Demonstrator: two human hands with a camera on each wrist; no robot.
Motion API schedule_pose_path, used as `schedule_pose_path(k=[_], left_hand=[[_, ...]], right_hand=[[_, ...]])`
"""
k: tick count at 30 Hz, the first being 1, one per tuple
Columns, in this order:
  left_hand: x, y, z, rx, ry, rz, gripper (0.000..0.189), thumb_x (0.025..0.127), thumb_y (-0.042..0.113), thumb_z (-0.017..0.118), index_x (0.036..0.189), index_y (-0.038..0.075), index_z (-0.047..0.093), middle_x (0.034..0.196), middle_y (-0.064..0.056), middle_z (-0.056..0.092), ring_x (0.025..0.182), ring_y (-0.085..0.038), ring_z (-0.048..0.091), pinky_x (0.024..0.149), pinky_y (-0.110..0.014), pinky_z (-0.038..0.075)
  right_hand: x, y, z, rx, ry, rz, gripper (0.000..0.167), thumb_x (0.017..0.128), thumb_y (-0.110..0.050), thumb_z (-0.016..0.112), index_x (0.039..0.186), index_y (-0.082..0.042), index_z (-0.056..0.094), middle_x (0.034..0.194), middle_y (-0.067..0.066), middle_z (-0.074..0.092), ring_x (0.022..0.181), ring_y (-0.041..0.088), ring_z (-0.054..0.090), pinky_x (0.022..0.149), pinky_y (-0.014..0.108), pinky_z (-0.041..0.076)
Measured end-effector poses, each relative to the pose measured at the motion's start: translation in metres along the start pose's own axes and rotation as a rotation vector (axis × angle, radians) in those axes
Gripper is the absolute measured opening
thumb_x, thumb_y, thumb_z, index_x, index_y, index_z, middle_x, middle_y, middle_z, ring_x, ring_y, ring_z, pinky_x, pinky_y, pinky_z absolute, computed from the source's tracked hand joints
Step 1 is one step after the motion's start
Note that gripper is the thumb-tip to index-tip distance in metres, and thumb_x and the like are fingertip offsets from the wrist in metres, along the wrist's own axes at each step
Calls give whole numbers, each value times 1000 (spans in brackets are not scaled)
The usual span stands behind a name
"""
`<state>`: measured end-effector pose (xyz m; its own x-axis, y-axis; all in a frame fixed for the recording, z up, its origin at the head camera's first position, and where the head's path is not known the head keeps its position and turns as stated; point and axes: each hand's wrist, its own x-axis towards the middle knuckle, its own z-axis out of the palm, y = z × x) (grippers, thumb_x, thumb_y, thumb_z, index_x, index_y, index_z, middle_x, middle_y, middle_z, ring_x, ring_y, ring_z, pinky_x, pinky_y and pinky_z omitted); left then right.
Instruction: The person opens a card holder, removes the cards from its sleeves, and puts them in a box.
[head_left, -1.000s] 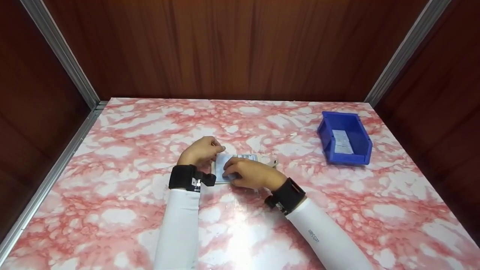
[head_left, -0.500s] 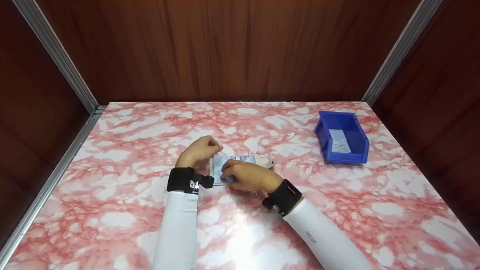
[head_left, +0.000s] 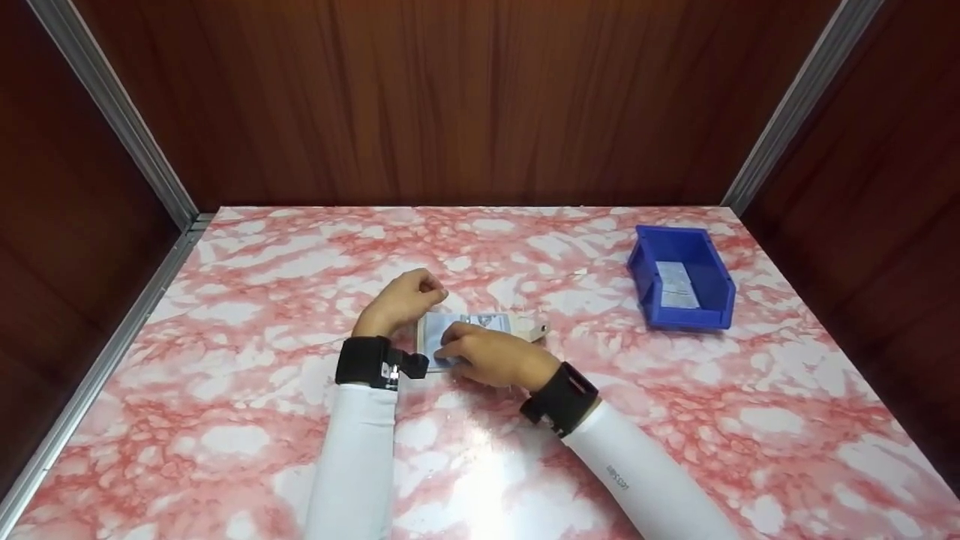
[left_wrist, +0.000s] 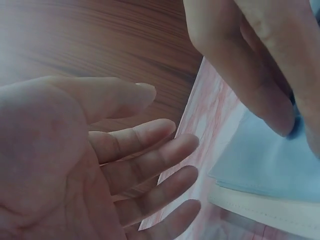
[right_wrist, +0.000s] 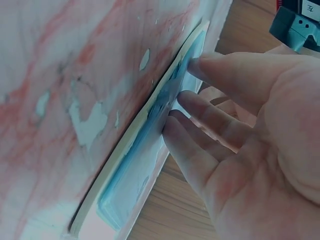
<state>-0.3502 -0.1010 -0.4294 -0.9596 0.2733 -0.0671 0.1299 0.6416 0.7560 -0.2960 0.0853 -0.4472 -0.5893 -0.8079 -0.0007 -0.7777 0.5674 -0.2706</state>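
Observation:
A cream card holder [head_left: 526, 322] lies spread flat on the table, with clear bluish plastic sleeves [left_wrist: 255, 160] inside and a snap strap [head_left: 541, 330] at its right end. Fingertips and thumb of my right hand [head_left: 495, 354] rest on the sleeves, the thumb apart from the fingers in the right wrist view; this hand covers much of the holder in the head view. Beside the holder's left edge is my left hand [head_left: 401, 304], holding nothing. Its fingers [left_wrist: 165, 155] are loosely bent, palm toward the holder.
A blue bin [head_left: 682, 277] stands at the right of the marbled red-and-white table [head_left: 247, 435], with a pale printed sheet [head_left: 677, 285] in it. Brown wood-grain panels [head_left: 465, 105] rise around the table's back and sides.
My right hand has shifted slightly left and toward me across the sleeves. The left hand stays almost where it was. The head view has tilted a little.

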Motion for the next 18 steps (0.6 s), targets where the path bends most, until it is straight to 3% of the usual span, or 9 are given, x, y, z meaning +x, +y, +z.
schedule_pose_path(k=[5,7,13,18], left_hand=[[2,3,1,-27,11,55,25,90,30,55,107,13,59,104,-6,62,96,-21,59,83,-33,46],[3,6,2,-50,-2,58,25,90,29,55,107,11,59,102,-7,63,94,-23,61,79,-31,47],[1,17,10,-171,-54,-64,22,90,27,57,100,8,57,101,-13,63,92,-31,65,75,-39,53],[-1,24,22,-268,-131,-155,22,86,24,61,97,6,58,106,-19,62,92,-33,64,78,-43,55]], right_hand=[[-2,4,-14,38,2,-35,35,88,-20,62,121,-9,60,128,7,52,118,18,52,101,30,43],[-6,9,-25,43,32,-5,37,86,-19,63,121,-9,59,128,7,53,118,18,52,101,31,43],[-22,28,-54,49,139,262,42,78,-20,71,118,-12,61,120,2,58,110,19,57,94,33,47],[-28,39,-54,70,60,441,57,67,-20,78,121,-9,60,121,7,58,105,21,58,93,36,47]])
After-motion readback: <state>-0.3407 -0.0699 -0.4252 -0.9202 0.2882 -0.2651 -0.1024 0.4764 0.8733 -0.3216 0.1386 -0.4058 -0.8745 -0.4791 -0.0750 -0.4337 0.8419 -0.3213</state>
